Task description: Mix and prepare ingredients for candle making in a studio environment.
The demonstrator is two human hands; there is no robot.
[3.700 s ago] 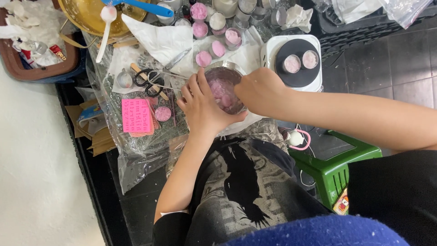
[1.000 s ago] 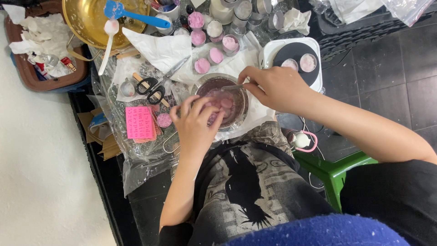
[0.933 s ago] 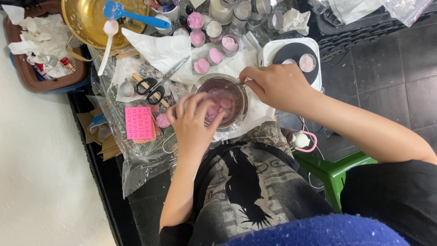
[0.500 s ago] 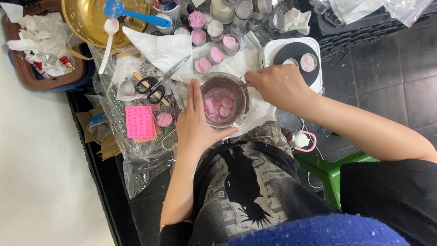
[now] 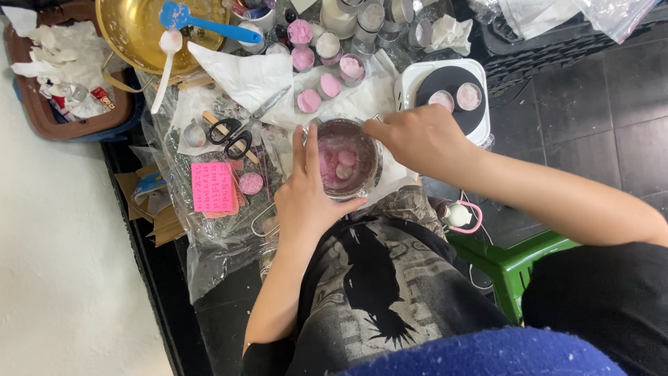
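A small metal pot [image 5: 346, 159] with pink wax chunks inside sits on the plastic-covered work surface just in front of my lap. My left hand [image 5: 305, 191] cups the pot's left side, fingers flat against its wall. My right hand [image 5: 419, 138] is closed at the pot's right rim, apparently around its handle, which is mostly hidden. Several small tins of pink wax [image 5: 309, 99] stand just beyond the pot.
A white hot plate [image 5: 445, 87] carries two small tins at the right. Scissors [image 5: 236, 130], a pink silicone mould [image 5: 211, 186], white tissue [image 5: 240, 73], a gold bowl [image 5: 132, 31] with a blue spatula [image 5: 209, 24], and a green stool [image 5: 511, 261] surround me.
My left hand came out of the pot, where its fingers were on the wax, and now rests against the pot's left side. My right hand stays at the rim.
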